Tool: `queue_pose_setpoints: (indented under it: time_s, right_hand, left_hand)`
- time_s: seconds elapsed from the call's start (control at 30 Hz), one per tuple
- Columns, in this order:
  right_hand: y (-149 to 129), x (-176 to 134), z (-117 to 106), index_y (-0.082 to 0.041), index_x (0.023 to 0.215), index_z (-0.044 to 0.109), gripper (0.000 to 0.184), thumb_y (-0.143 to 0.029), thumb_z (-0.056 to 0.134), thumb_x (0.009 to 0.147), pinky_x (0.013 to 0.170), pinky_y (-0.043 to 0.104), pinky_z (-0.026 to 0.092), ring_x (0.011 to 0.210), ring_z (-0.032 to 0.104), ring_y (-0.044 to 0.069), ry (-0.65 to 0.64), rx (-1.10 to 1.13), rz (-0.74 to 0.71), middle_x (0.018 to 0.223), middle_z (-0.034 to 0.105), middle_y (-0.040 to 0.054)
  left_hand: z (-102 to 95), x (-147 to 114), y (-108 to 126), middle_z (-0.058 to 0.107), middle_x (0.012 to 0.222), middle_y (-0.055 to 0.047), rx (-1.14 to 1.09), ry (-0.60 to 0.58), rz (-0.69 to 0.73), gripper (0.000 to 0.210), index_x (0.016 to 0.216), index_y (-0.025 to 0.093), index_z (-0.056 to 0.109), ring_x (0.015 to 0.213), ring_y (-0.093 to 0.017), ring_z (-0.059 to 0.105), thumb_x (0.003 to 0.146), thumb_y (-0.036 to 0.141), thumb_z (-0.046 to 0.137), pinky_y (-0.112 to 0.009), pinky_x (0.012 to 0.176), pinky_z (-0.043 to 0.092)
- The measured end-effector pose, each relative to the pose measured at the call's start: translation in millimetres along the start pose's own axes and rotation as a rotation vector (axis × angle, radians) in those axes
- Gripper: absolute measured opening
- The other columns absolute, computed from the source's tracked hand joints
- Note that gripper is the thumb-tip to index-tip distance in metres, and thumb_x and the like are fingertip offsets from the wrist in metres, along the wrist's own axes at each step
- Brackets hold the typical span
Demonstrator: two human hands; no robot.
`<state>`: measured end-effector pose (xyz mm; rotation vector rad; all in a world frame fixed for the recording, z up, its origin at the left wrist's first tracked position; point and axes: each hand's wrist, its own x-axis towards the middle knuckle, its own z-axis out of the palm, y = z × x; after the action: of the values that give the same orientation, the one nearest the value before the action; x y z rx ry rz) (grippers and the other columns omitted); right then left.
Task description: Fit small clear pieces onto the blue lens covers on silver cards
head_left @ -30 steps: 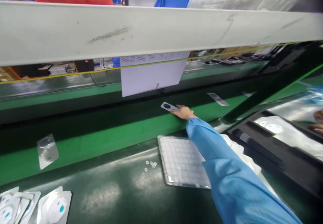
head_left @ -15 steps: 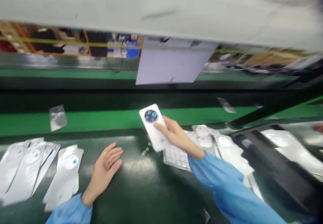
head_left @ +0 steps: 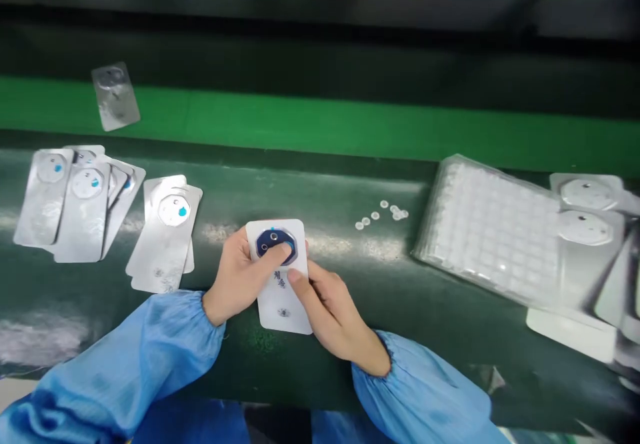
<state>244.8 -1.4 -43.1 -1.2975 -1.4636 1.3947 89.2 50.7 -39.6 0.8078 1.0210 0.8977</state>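
Note:
A white phone back cover (head_left: 281, 299) with a dark camera area at its top is held in front of me by both hands. My left hand (head_left: 240, 274) grips its left edge, and the thumb presses on the camera area near a small blue spot. On the right edge, my right hand (head_left: 336, 311) pinches the cover with its thumb on the front; the fingers behind are hidden. Several small clear round pieces (head_left: 375, 216) lie on the bench to the right of my hands.
Silvery covers with blue spots lie in a left pile (head_left: 83, 231) and a nearer stack (head_left: 163, 251). At right sits a clear gridded tray (head_left: 487, 231), beside more covers (head_left: 587, 251). A loose clear sheet (head_left: 117, 101) rests on the green strip (head_left: 280, 117).
The view has tilted down. My right hand has brought the cover closer and lower. My left hand, open and holding nothing before, has closed on the cover's left side.

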Motion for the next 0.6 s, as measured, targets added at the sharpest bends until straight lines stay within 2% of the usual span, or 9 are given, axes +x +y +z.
queue_pose_setpoints:
  time_s: [0.07, 0.13, 0.2, 0.23, 0.27, 0.37, 0.43, 0.5, 0.6]
  right_hand:
    - [-2, 0, -2, -0.02, 0.072, 0.055, 0.036, -0.03, 0.046, 0.106, 0.043, 0.021, 0.035, 0.045, 0.044, 0.009, 0.082, -0.035, -0.028, 0.056, 0.049, -0.0049]
    - [-2, 3, -4, -0.019, 0.07, 0.058, 0.03, -0.026, 0.057, 0.099, 0.043, 0.02, 0.041, 0.047, 0.05, 0.009, 0.254, -0.057, -0.06, 0.057, 0.054, -0.0041]
    - [-2, 6, -4, -0.02, 0.089, 0.069, 0.003, -0.022, 0.069, 0.089, 0.05, 0.021, 0.051, 0.061, 0.064, 0.013, 0.404, -0.029, -0.084, 0.074, 0.069, 0.0]
    - [-1, 7, -4, -0.02, 0.099, 0.071, 0.013, -0.022, 0.071, 0.087, 0.054, 0.022, 0.055, 0.069, 0.068, 0.015, 0.438, -0.003, -0.089, 0.084, 0.073, 0.0021]
    - [-1, 8, -4, -0.021, 0.105, 0.072, 0.018, -0.021, 0.071, 0.087, 0.057, 0.023, 0.058, 0.072, 0.07, 0.016, 0.442, 0.025, -0.087, 0.088, 0.075, 0.003]
    - [-1, 9, -4, -0.02, 0.099, 0.076, 0.014, -0.023, 0.066, 0.09, 0.056, 0.024, 0.058, 0.064, 0.068, 0.015, 0.356, 0.098, -0.035, 0.074, 0.072, 0.0006]
    - [-1, 9, -5, -0.019, 0.099, 0.076, 0.014, -0.024, 0.067, 0.089, 0.056, 0.025, 0.058, 0.064, 0.069, 0.015, 0.318, 0.161, 0.013, 0.073, 0.072, 0.0002]
    - [-1, 10, -6, -0.019, 0.096, 0.075, 0.013, -0.025, 0.069, 0.086, 0.054, 0.025, 0.058, 0.065, 0.07, 0.016, 0.326, 0.196, 0.05, 0.073, 0.073, 0.0]
    - [-2, 12, -4, -0.019, 0.087, 0.073, 0.009, -0.026, 0.07, 0.083, 0.045, 0.022, 0.052, 0.055, 0.066, 0.014, 0.404, 0.17, 0.088, 0.065, 0.07, -0.0021]
  left_hand:
    - [2.4, 0, 1, 0.077, 0.079, -0.005, 0.035, 0.034, 0.008, 0.019, 0.091, 0.013, 0.071, 0.07, -0.019, 0.073, 0.08, 0.027, 0.078, -0.025, 0.06, 0.057]
    - [4.5, -1, 1, 0.075, 0.076, -0.003, 0.1, 0.039, 0.019, 0.019, 0.093, 0.014, 0.071, 0.064, -0.016, 0.069, 0.08, 0.026, 0.077, -0.023, 0.055, 0.055]
    - [6.3, -2, 0, 0.075, 0.078, -0.002, 0.183, 0.02, 0.06, 0.019, 0.097, 0.015, 0.073, 0.064, -0.014, 0.067, 0.079, 0.021, 0.077, -0.021, 0.054, 0.053]
    - [7.1, -3, -1, 0.075, 0.081, -0.002, 0.219, 0.003, 0.085, 0.02, 0.099, 0.016, 0.074, 0.065, -0.014, 0.067, 0.079, 0.019, 0.077, -0.02, 0.054, 0.053]
    - [7.6, -3, -2, 0.075, 0.081, -0.001, 0.244, -0.017, 0.101, 0.023, 0.102, 0.017, 0.074, 0.065, -0.013, 0.066, 0.079, 0.018, 0.076, -0.019, 0.053, 0.052]
    - [7.8, -5, -6, 0.073, 0.076, 0.001, 0.255, -0.076, 0.078, 0.033, 0.118, 0.021, 0.073, 0.057, -0.011, 0.061, 0.084, 0.02, 0.073, -0.018, 0.048, 0.049]
    - [7.2, -5, -8, 0.073, 0.077, 0.0, 0.252, -0.094, 0.055, 0.036, 0.124, 0.023, 0.072, 0.056, -0.011, 0.061, 0.088, 0.022, 0.072, -0.019, 0.048, 0.049]
    - [6.5, -6, -9, 0.075, 0.084, -0.002, 0.267, -0.095, 0.059, 0.035, 0.124, 0.023, 0.073, 0.062, -0.013, 0.064, 0.089, 0.024, 0.072, -0.019, 0.05, 0.05]
    - [5.8, -7, -11, 0.076, 0.088, -0.003, 0.262, -0.105, 0.043, 0.035, 0.126, 0.021, 0.073, 0.064, -0.014, 0.065, 0.092, 0.029, 0.069, -0.019, 0.052, 0.05]
